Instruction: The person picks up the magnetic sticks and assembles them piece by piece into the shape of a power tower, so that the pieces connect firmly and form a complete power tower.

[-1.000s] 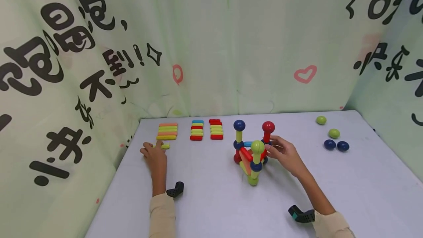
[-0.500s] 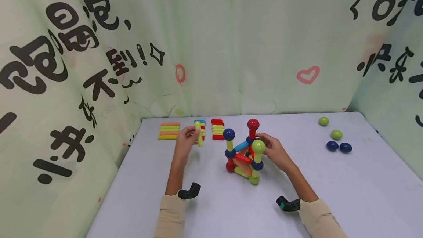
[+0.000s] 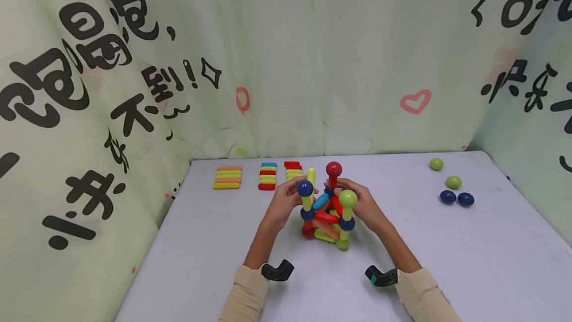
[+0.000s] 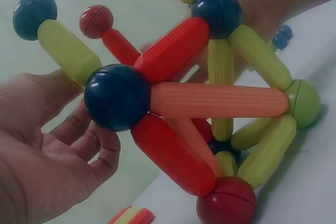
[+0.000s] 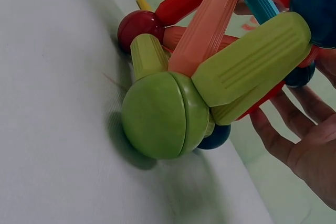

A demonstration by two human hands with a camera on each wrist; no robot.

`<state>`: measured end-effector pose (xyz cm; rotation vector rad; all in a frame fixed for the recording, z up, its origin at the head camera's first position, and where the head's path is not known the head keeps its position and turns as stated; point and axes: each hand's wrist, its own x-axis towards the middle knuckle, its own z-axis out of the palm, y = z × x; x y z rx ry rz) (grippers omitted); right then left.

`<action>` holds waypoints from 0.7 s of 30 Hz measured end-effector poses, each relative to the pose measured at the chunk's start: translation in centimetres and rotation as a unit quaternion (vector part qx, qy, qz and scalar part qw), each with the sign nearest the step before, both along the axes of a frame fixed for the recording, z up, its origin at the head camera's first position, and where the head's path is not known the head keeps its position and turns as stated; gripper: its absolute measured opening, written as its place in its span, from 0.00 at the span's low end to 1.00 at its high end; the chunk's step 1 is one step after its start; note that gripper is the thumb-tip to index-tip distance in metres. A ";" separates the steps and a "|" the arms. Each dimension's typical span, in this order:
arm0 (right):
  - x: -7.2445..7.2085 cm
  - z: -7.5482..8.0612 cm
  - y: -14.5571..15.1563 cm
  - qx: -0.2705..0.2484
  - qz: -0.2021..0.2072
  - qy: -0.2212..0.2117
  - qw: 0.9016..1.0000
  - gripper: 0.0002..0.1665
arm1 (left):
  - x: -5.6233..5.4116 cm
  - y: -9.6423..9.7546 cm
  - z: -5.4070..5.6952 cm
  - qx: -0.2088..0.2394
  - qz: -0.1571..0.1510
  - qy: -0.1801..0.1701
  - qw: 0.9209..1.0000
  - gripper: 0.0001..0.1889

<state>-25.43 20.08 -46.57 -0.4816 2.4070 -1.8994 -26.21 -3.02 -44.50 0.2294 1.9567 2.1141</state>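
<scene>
In the head view, both forearms, in beige sleeves (image 3: 245,292), reach in from the near side of the white table (image 3: 178,262) and slant toward each other, meeting at a ball-and-rod structure (image 3: 327,218) that stands upright around the table's middle. The left hand (image 3: 282,204) comes in from the left with bent fingers, pinching a yellow-green rod (image 3: 311,177) held upright just behind the structure's left post. The right hand (image 3: 364,205) comes from the right, its fingertips curled in around the far post beneath the red top ball (image 3: 333,168). Loose rods (image 3: 227,181) lie in rows at far left; green balls (image 3: 453,182) and blue balls (image 3: 448,197) sit at far right. In the left wrist view, the left fingers curl beyond a blue joint ball (image 4: 116,97), their tips partly hidden, and the pinch itself cannot be made out. In the right wrist view, the right fingers are spread and lightly bent, gripping the structure on its far side, beyond the large green base ball (image 5: 163,115).
</scene>
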 end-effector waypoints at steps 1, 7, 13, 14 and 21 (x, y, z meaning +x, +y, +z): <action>-0.1 0.1 -0.1 -0.003 -0.004 0.002 1.000 0.25 | 0.0 0.0 0.0 -0.004 -0.005 0.002 1.000 0.20; -0.1 0.4 -0.8 -0.010 -0.036 0.002 0.999 0.25 | 0.3 0.2 0.1 -0.027 -0.026 -0.014 0.999 0.17; -0.1 0.2 -1.0 0.000 -0.049 0.010 0.999 0.23 | 0.4 0.1 0.1 -0.030 -0.032 -0.030 0.999 0.16; -0.2 0.2 -1.0 0.002 -0.049 0.012 0.999 0.23 | 0.4 0.0 0.1 -0.030 -0.033 -0.032 0.998 0.15; -0.2 0.1 -0.8 0.027 -0.044 0.000 0.999 0.25 | -0.1 -0.3 -0.3 -0.032 -0.034 -0.028 0.999 0.16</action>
